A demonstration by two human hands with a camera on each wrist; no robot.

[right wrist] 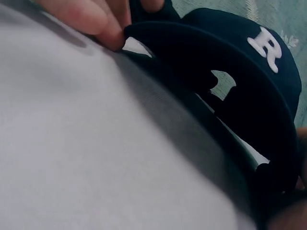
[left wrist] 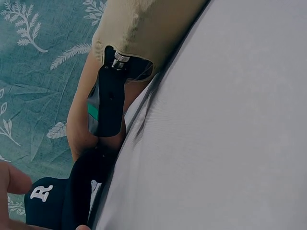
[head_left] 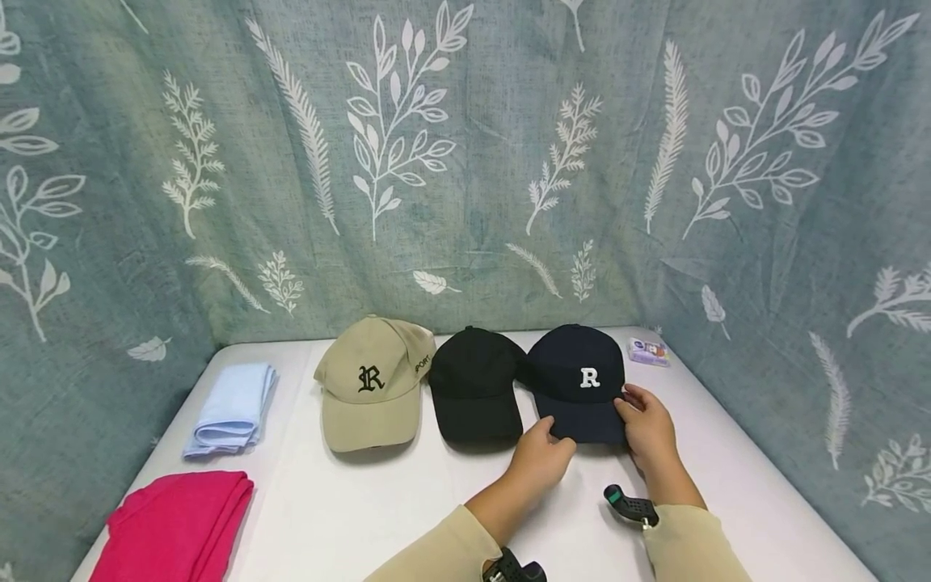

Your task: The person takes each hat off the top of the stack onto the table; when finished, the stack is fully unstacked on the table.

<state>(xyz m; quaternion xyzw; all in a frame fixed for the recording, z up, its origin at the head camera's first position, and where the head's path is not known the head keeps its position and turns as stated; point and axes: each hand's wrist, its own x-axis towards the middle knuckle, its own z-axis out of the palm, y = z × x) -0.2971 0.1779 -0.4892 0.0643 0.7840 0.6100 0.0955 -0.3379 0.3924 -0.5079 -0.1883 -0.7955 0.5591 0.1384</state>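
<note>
The left hand point(head_left: 541, 459) and right hand point(head_left: 650, 428) pinch the navy cap point(head_left: 570, 364) by its brim point(head_left: 587, 424). A black cap point(head_left: 474, 384) sits left.

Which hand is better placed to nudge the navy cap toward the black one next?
Probably the right hand: it touches the navy cap on the side away from the black cap. The left hand holds the navy brim near the black cap.

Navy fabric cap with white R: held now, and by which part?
The navy cap is held by its brim: the left hand grips its left edge, the right hand its right edge.
</note>
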